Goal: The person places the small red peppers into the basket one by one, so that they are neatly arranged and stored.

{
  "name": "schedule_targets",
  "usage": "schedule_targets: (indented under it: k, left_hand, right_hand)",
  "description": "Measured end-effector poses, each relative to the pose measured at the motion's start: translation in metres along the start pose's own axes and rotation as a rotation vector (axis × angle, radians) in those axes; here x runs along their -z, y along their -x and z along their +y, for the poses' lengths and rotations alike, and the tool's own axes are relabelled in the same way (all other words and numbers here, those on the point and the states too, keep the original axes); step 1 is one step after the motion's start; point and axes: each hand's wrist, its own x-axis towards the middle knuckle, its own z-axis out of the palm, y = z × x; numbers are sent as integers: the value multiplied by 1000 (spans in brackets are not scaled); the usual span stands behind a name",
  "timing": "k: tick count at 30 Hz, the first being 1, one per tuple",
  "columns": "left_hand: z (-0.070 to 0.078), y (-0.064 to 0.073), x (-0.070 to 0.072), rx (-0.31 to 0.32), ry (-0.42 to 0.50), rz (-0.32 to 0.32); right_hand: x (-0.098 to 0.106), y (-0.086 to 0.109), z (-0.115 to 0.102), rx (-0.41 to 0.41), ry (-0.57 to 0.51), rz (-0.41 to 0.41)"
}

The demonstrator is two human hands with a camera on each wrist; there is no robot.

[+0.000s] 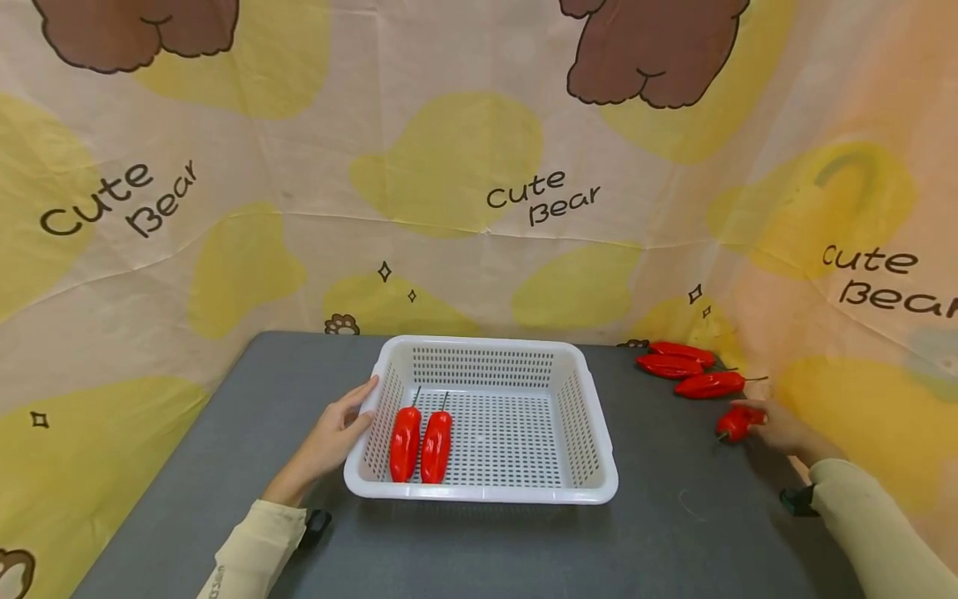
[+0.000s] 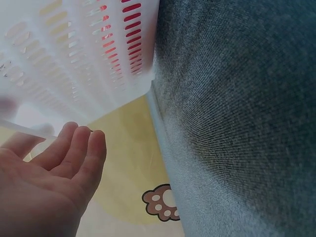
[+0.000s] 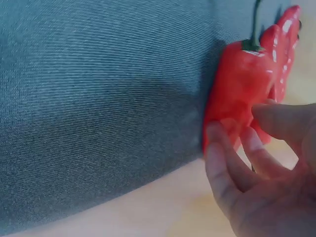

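Thumb and fingers of the right hand [image 1: 782,431], over at the right of the frame, pinch a glossy red chili pepper [image 1: 733,423], its green stem pointing down toward the lower edge. Whether it's off the grey table [image 1: 674,537], I can't tell. And the left hand [image 1: 329,437], left of centre, has a light hold on the white perforated basket [image 1: 486,492]: thumb and fingers at its left rim, bracing it, by the look of it.

So this reads as a picking-up step! Next move calls for a secure pinch and a straight lift, clear of three more red chili peppers [image 1: 711,384] lying just above the held one, bunched in a loose stack. Then, I'd judge, a swing leftward to the basket at centre, where two red chili peppers [image 1: 437,448] lie side by side in the left half, stems up-frame, the right half bare. Behind it all, a "Cute Bear" backdrop [image 1: 449,158] fills the upper frame.
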Motion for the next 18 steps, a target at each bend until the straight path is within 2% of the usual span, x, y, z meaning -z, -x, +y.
schedule_targets:
  k: [7,15,18]
  left_hand:
    - [-1,0,-1,0,0,4]
    - [-1,0,-1,-4,3,2]
    - [0,0,-1,-2,4,2]
  right_hand:
    - [-9,-5,3,39,143,57]
    - [-10,-1,6,-66,166,62]
    - [-11,-1,6,-83,155,69]
